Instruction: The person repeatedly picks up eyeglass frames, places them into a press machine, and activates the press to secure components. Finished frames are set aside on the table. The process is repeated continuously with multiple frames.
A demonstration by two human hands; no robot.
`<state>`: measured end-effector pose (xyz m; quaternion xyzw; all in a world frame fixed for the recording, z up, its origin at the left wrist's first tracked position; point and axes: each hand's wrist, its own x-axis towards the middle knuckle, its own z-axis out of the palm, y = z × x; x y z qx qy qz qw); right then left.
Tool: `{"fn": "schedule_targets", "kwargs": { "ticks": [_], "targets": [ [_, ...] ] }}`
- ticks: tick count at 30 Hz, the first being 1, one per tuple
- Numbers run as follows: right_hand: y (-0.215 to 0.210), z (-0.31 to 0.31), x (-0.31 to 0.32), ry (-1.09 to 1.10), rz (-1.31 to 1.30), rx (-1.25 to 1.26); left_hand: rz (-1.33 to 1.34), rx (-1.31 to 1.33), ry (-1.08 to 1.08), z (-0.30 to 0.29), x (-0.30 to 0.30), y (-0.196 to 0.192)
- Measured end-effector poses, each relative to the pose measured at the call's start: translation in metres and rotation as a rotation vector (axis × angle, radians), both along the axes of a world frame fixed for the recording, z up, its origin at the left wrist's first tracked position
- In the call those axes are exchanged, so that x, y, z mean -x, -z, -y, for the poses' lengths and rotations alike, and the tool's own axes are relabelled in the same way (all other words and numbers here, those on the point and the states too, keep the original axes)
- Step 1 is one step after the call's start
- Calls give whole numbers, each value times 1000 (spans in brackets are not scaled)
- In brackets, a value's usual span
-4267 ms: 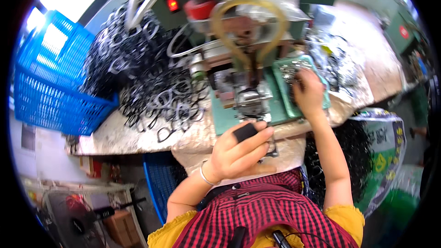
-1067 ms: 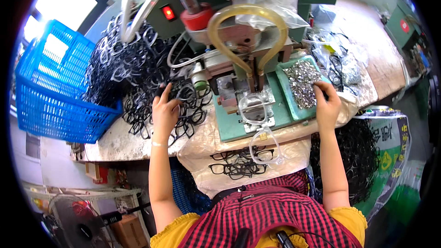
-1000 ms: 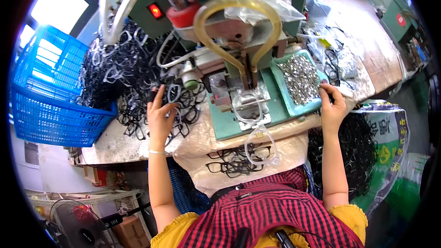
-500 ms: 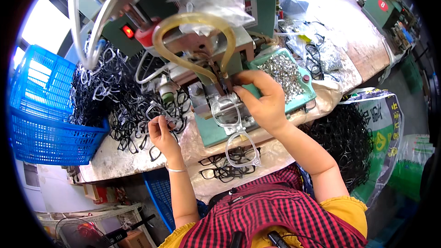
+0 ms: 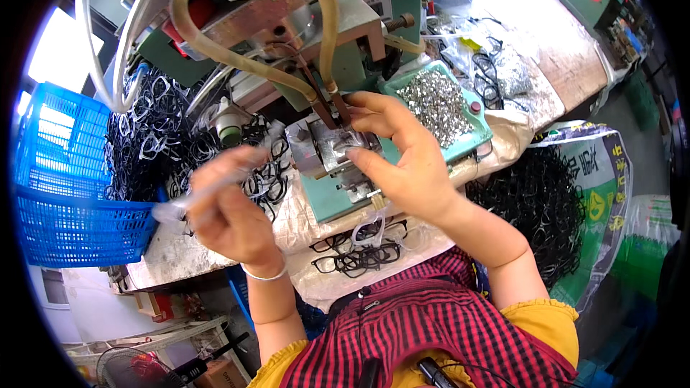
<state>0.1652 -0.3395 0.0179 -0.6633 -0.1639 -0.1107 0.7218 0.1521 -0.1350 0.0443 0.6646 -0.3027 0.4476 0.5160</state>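
a: where is the right hand [image 5: 410, 162] now?

b: at the metal fixture [image 5: 338, 151] in the middle of the surface, under the looped yellowish hose [image 5: 215, 50]. its fingers are curled narrow around the fixture's right side, thumb low, forefinger high. whether a small part sits between the fingertips, i cannot tell.

a: and the left hand [image 5: 230, 212]?

b: lifted just left of the fixture, closed on a clear eyeglass frame [image 5: 205, 190], which is blurred. the pile of black frames [image 5: 154, 136] lies further left, by the blue basket [image 5: 61, 187].

a: how to do this step well, in your view?

b: i judge the frame should come in level and seat flat in the fixture, with the right fingers kept off the pressing head. the green tray of small metal parts [image 5: 438, 108] sits just right of that hand, so a short reach is enough.

a: any risk?

b: finished frames [image 5: 356, 255] lie at the near edge; a careless elbow could knock them off.
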Motion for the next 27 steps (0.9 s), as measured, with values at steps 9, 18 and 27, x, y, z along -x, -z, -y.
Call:
{"fn": "schedule_targets", "kwargs": {
  "ticks": [9, 18, 27],
  "targets": [
    [101, 112, -49, 641, 192, 990, -22, -581, 42, 33, 6, 32],
    [94, 90, -67, 328, 513, 1035, -30, -584, 29, 33, 9, 36],
    [126, 139, -48, 533, -94, -160, -393, -182, -581, -22, 37, 115]
  ]
}}
